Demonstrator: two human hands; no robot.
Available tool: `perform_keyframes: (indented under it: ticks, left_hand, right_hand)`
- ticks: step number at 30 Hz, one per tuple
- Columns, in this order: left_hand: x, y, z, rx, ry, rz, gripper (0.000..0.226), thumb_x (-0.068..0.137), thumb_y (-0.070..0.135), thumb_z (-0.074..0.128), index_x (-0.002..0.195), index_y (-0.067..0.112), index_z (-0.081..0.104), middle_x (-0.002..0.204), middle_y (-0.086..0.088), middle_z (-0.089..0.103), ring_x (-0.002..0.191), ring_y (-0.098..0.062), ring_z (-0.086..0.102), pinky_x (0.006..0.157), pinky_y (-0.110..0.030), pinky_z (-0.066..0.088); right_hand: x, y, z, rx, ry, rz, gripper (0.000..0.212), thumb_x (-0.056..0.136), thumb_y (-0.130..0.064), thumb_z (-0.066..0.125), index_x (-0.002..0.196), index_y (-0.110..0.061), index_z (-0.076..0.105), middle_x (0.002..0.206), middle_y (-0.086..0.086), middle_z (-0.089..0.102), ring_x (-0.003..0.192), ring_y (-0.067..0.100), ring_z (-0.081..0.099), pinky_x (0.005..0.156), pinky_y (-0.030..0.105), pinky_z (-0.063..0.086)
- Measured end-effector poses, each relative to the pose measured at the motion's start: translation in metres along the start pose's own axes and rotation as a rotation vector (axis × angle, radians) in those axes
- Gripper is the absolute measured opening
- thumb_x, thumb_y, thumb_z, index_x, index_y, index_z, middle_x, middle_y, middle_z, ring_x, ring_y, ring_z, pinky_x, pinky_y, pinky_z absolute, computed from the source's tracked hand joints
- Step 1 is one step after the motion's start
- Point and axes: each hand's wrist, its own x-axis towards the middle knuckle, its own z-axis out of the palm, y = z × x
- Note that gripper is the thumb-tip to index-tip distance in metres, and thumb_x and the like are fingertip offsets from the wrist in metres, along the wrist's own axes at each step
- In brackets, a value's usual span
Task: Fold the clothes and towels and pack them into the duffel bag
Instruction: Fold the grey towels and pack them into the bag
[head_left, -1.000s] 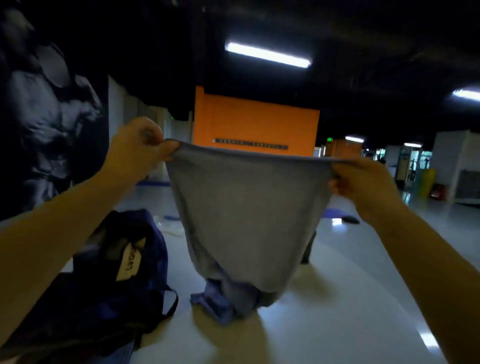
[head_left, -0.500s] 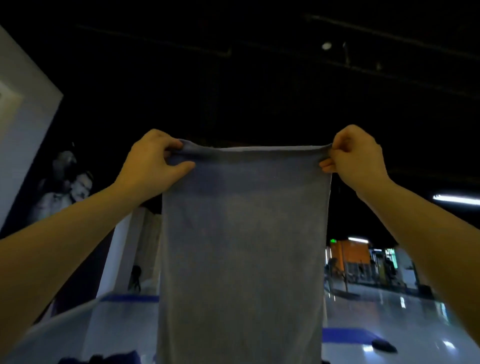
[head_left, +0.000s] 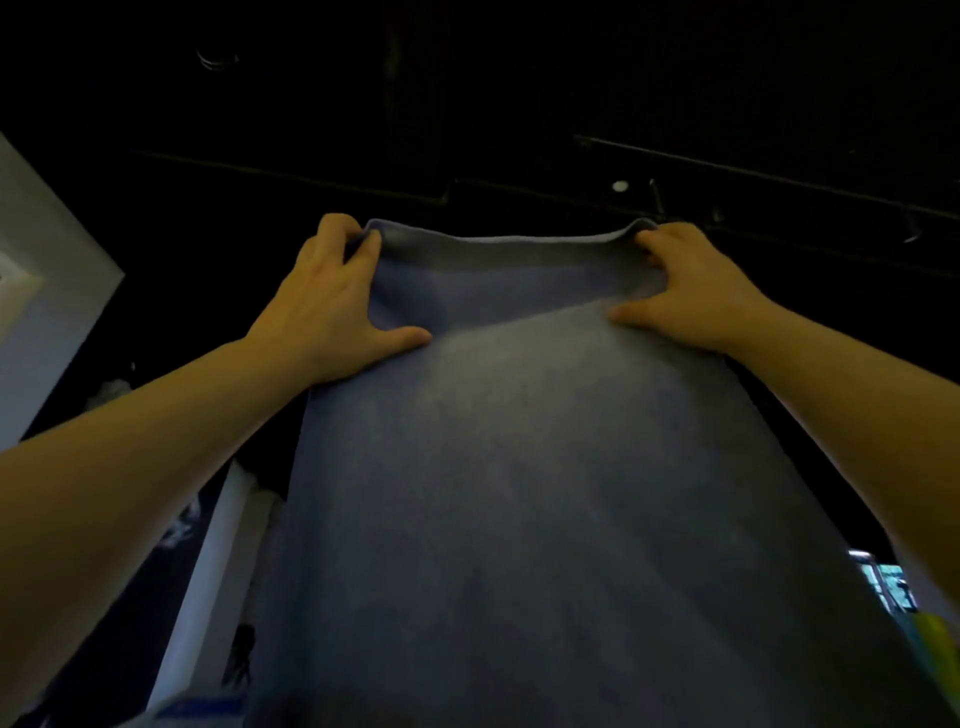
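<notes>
Hanging down from both hands, the blue-grey towel (head_left: 519, 493) fills the middle of the view and runs off the bottom edge. The left hand (head_left: 324, 306) pinches its top left corner, fingers curled over the edge and thumb pressed on the front. The right hand (head_left: 691, 291) pinches the top right corner the same way. Both arms reach up and forward, under a dark ceiling (head_left: 519, 104).

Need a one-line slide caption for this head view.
Both hands, left hand and right hand, grip the top corners of a grey-blue towel held up against a dark ceiling.
</notes>
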Motion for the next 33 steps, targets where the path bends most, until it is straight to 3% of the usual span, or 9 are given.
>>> perform_keyframes:
  ticks: [3, 7, 14, 21, 24, 28, 31, 33]
  left_hand:
    - [-0.017, 0.001, 0.036, -0.015, -0.051, -0.003, 0.104, 0.073, 0.061, 0.067, 0.146, 0.000, 0.025, 0.147, -0.015, 0.019, 0.131, -0.034, 0.028, 0.110, -0.041, 0.028]
    - [-0.052, 0.007, 0.100, -0.034, -0.155, -0.022, 0.107, 0.074, 0.063, 0.066, 0.149, 0.002, 0.019, 0.150, -0.012, 0.014, 0.134, -0.032, 0.024, 0.112, -0.040, 0.026]
    - [-0.161, 0.004, 0.230, -0.247, -0.378, -0.095, 0.105, 0.069, 0.053, 0.076, 0.145, 0.000, 0.028, 0.144, -0.013, 0.022, 0.127, -0.030, 0.031, 0.105, -0.035, 0.033]
    - [-0.307, 0.024, 0.308, -0.443, -0.568, -0.280, 0.060, 0.086, 0.029, 0.069, 0.130, -0.006, 0.049, 0.128, -0.020, 0.039, 0.115, -0.031, 0.043, 0.092, -0.015, 0.026]
    - [-0.363, 0.035, 0.303, -0.443, -0.586, -0.376, 0.048, 0.090, 0.022, 0.065, 0.130, -0.002, 0.054, 0.122, -0.020, 0.046, 0.111, -0.029, 0.049, 0.088, -0.011, 0.027]
    - [-0.427, 0.052, 0.258, -0.549, -0.679, -0.423, 0.037, 0.087, 0.014, 0.068, 0.122, 0.004, 0.062, 0.114, -0.012, 0.053, 0.100, -0.021, 0.054, 0.085, -0.008, 0.034]
    - [-0.465, 0.059, 0.201, -0.601, -0.756, -0.373, 0.030, 0.081, 0.007, 0.072, 0.111, 0.005, 0.067, 0.105, -0.004, 0.055, 0.094, -0.012, 0.054, 0.084, 0.003, 0.034]
    - [-0.479, 0.062, 0.159, -0.602, -0.777, -0.326, 0.023, 0.080, 0.008, 0.074, 0.101, 0.005, 0.068, 0.099, 0.000, 0.056, 0.090, 0.001, 0.049, 0.085, 0.004, 0.032]
  right_hand:
    - [-0.014, 0.014, 0.032, -0.043, -0.149, 0.048, 0.100, 0.079, -0.040, 0.074, 0.152, -0.015, 0.011, 0.158, 0.004, 0.007, 0.140, 0.030, 0.023, 0.113, 0.049, 0.027]
    - [-0.044, 0.039, 0.094, -0.073, -0.243, 0.083, 0.104, 0.078, -0.039, 0.075, 0.153, -0.015, 0.006, 0.159, 0.003, 0.003, 0.143, 0.028, 0.019, 0.114, 0.049, 0.023]
    - [-0.131, 0.093, 0.246, 0.030, -0.437, 0.150, 0.105, 0.074, -0.034, 0.079, 0.152, -0.012, 0.012, 0.157, 0.003, 0.009, 0.135, 0.030, 0.032, 0.109, 0.042, 0.034]
    - [-0.258, 0.131, 0.358, 0.143, -0.659, 0.287, 0.097, 0.077, -0.022, 0.079, 0.150, -0.008, 0.017, 0.153, 0.008, 0.017, 0.135, 0.028, 0.029, 0.104, 0.033, 0.033]
    - [-0.313, 0.131, 0.361, 0.208, -0.719, 0.341, 0.093, 0.075, -0.016, 0.080, 0.148, -0.003, 0.024, 0.151, 0.011, 0.023, 0.137, 0.027, 0.028, 0.107, 0.030, 0.028]
    - [-0.403, 0.113, 0.317, 0.383, -0.676, 0.438, 0.072, 0.076, -0.009, 0.076, 0.139, -0.013, 0.041, 0.138, 0.007, 0.041, 0.121, 0.016, 0.043, 0.096, 0.028, 0.041]
    - [-0.464, 0.095, 0.267, 0.536, -0.672, 0.554, 0.055, 0.078, -0.019, 0.073, 0.128, -0.020, 0.049, 0.126, -0.006, 0.050, 0.113, 0.007, 0.051, 0.095, 0.025, 0.046]
    - [-0.495, 0.080, 0.230, 0.573, -0.686, 0.588, 0.043, 0.083, -0.030, 0.069, 0.123, -0.034, 0.054, 0.123, -0.020, 0.053, 0.112, -0.001, 0.053, 0.093, 0.017, 0.047]
